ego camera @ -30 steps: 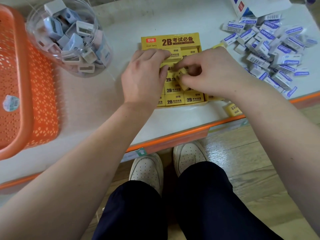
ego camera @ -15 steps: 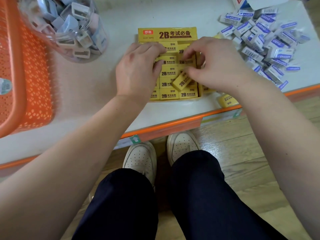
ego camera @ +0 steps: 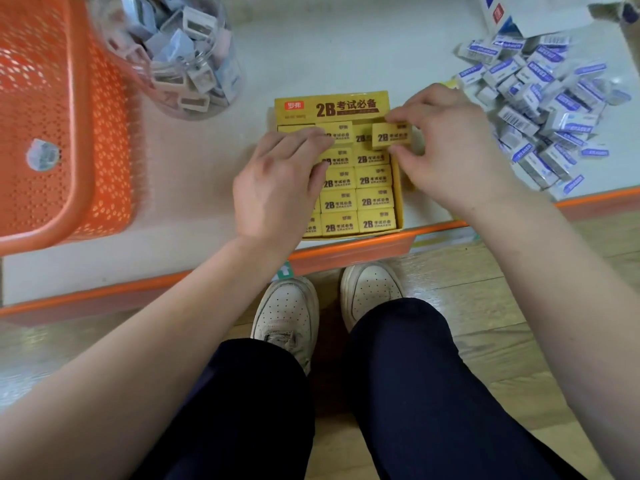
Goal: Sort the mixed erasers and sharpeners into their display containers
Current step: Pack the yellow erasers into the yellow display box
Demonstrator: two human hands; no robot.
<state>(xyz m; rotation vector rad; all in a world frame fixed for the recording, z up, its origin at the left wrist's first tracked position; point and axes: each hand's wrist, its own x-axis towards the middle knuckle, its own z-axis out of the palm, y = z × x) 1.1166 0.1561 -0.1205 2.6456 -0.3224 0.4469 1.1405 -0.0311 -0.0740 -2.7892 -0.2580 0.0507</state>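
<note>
Yellow eraser (ego camera: 391, 135) pinched in right hand (ego camera: 450, 147), left hand (ego camera: 277, 181) beside.

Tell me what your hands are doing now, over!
Right grip pinches yellow eraser over yellow box, top right corner. Left grip flat on packed rows. Nothing in the way.

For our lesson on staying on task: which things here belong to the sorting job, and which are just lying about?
In the job: yellow eraser, pinched by the right hand; yellow box, its rows under the left hand; blue erasers; sharpener jar.

Lying about: orange basket, untouched; green tag on the table edge.
</note>
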